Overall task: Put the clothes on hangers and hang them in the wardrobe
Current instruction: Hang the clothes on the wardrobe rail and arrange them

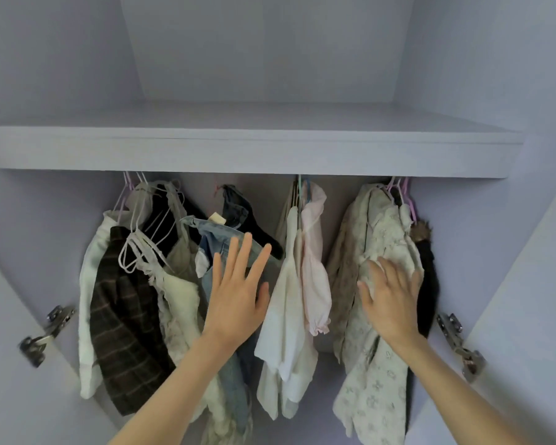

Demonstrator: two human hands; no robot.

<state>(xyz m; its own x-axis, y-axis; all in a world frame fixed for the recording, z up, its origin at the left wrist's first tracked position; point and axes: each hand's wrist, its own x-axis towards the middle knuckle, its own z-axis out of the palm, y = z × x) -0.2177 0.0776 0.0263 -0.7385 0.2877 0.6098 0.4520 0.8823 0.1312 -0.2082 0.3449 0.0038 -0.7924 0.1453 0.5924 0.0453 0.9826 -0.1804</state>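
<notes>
Inside the pale lilac wardrobe (527, 91), the clothes are hanging in three bunches just under the shelf (254, 152), and every place here is being given from that shelf. Below its left part, a white garment (89, 284), a dark plaid jacket (122, 332), a lacy cream top (180, 303) and a bunch of white hangers (142, 248) are crowding together, with denim jeans (219, 239) hanging just beside them toward the middle. Below the shelf's middle, a white blouse (283, 316) and a pale pink blouse (315, 277) are hanging side by side. Below its right part, a floral cream dress (376, 364) is hanging beside a black garment (427, 284) with a fur trim.

The left hand (238, 297) is reaching up with its fingers straight and spread, gripping nothing, lying flat in front of the jeans. The right hand (390, 300) is resting flat against the floral dress, its fingers open and spread, not gripping the cloth. Metal hinges (45, 335) are showing on the side walls, well below the shelf's ends.
</notes>
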